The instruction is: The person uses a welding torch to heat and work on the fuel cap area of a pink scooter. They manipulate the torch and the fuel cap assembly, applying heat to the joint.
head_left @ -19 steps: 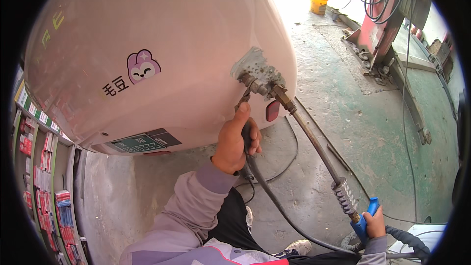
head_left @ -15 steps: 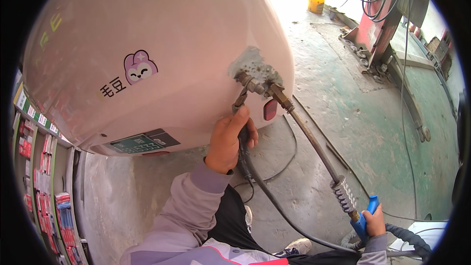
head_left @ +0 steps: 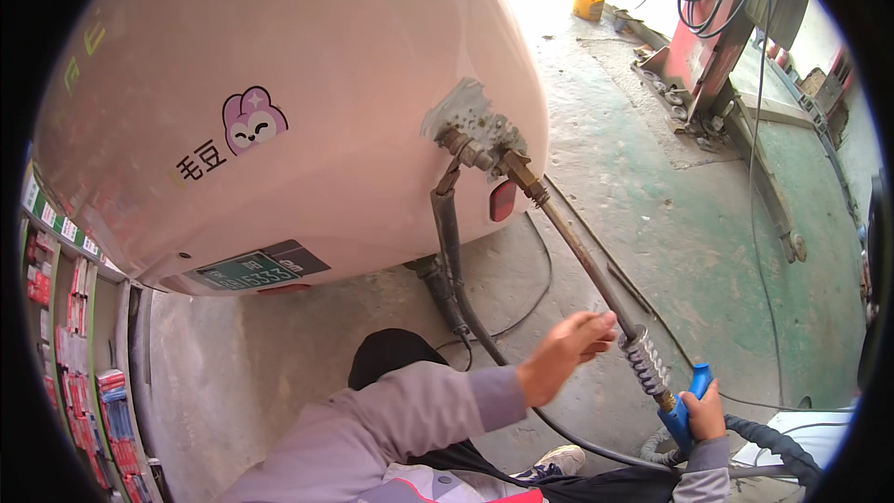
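Pink bodywork [head_left: 345, 140] with dark lettering [head_left: 201, 163]

We note a grey-mauve jacket [head_left: 391, 410], darker cuff [head_left: 496, 399] on the left sleeve, pinkish-red trim [head_left: 529, 496] at front; black trousers [head_left: 393, 356]; pale sneaker [head_left: 564, 458] with dark panels.

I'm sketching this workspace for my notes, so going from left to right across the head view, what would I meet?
Shelf of packages → rabbit sticker → red reflector → the person's left hand → metal spring → the person's right hand.
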Motion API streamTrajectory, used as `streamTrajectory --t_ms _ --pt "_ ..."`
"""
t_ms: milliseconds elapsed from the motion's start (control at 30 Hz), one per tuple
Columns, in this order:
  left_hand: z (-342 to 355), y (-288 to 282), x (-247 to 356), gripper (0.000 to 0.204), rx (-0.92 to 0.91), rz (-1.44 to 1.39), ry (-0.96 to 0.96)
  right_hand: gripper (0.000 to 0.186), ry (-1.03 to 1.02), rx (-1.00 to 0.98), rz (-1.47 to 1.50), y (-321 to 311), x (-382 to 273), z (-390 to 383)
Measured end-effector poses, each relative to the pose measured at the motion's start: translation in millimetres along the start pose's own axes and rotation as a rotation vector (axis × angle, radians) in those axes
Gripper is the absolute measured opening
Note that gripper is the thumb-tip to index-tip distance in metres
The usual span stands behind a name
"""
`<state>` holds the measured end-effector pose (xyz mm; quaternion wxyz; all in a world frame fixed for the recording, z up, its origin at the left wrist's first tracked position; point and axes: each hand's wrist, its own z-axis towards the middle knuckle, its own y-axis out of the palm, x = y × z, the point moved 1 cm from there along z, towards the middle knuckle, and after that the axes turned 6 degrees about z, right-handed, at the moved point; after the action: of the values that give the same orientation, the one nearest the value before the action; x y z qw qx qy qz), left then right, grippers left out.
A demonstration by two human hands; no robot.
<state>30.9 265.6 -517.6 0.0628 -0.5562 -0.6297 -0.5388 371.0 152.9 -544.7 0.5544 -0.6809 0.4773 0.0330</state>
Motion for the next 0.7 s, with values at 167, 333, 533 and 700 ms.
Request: streamTrajectory --t_ms 167,333,533,700 --pt "35 35 -30 0.023 -0.078 -0.370 0.066 0.111 0.001 -0.006 0.042 1 -3 -1" --pt "39 53 -41 0.021 -0.047 -0.405 0.202 0.107 0.092 -0.009 0.010 5 0 6" --pt "49 29 23 0.044 -0.029 -0.350 0.106 0.100 0.044 -0.111 0.105 -2 3 9" --pt "50 10 82 0.045 -0.084 -0.520 0.435 0.083 -0.089 0.081 0.108 8 12 13"
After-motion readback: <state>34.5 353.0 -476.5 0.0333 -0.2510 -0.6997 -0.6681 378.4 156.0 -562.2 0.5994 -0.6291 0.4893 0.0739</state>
